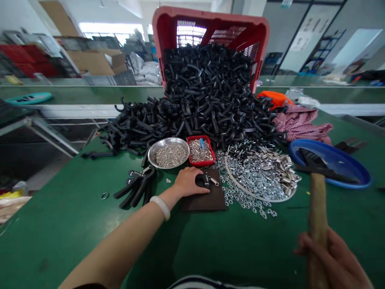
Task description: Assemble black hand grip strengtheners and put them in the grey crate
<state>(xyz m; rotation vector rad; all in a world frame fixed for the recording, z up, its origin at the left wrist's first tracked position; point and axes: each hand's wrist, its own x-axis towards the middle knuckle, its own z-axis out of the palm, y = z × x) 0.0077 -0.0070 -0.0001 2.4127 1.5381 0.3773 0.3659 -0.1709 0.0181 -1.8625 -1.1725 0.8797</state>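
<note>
My left hand (188,181), with a pale bangle at the wrist, is closed around a black curved plastic handle (205,181). It presses the handle on a dark brown square plate (207,205). A metal coil spring (214,181) sits at the handle's right side. At the lower right, my right hand (343,259) grips a hammer (318,204) by its wooden shaft, head upward and slightly blurred. Left of the plate lie several black hand grippers (138,188) with springs. Behind my left hand are a metal dish (153,158) of small parts and a red tray (202,163) of metal pins.
A tipped red crate (210,17) spills a heap of black handles (204,92) across the back. Right of the plate, metal links and springs (261,172) overflow a round tray. A blue basin (343,160) and checked cloth (303,122) lie right; a ring (104,196) lies left.
</note>
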